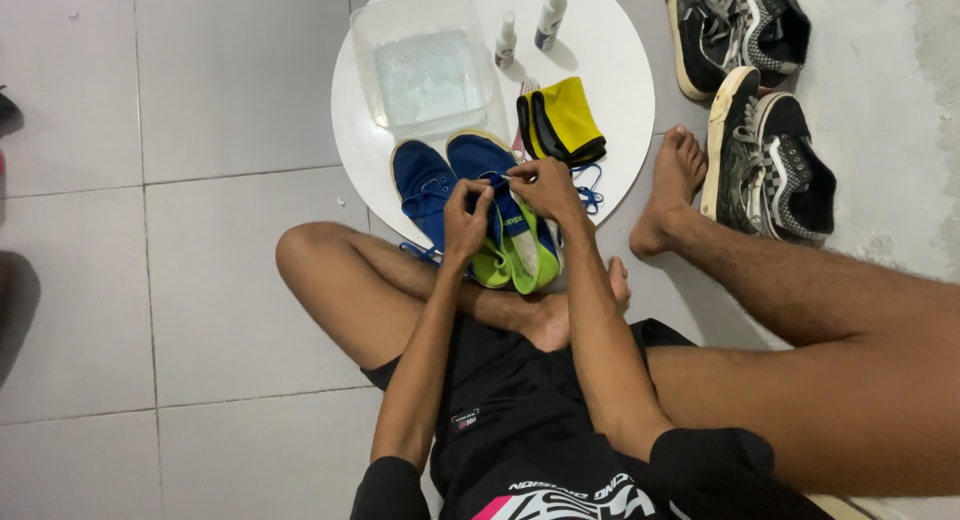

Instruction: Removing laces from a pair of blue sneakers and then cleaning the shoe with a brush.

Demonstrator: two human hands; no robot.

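At twelve o'clock from my lap, my left hand (467, 218) curls its fingers around the near edge of a blue shoe with a green lining (505, 242), while my right hand (543, 187) pinches the blue lace (588, 192) at the shoe's top. That shoe leans against the rim of the round white tabletop (620, 90), just beside its blue partner (422, 185) at nine o'clock. Beyond them sit a clear tub of water (428, 68), two small bottles (528, 30) and a yellow and black cloth (562, 120). Out at two o'clock, black checkered sneakers (765, 150) rest on the floor.
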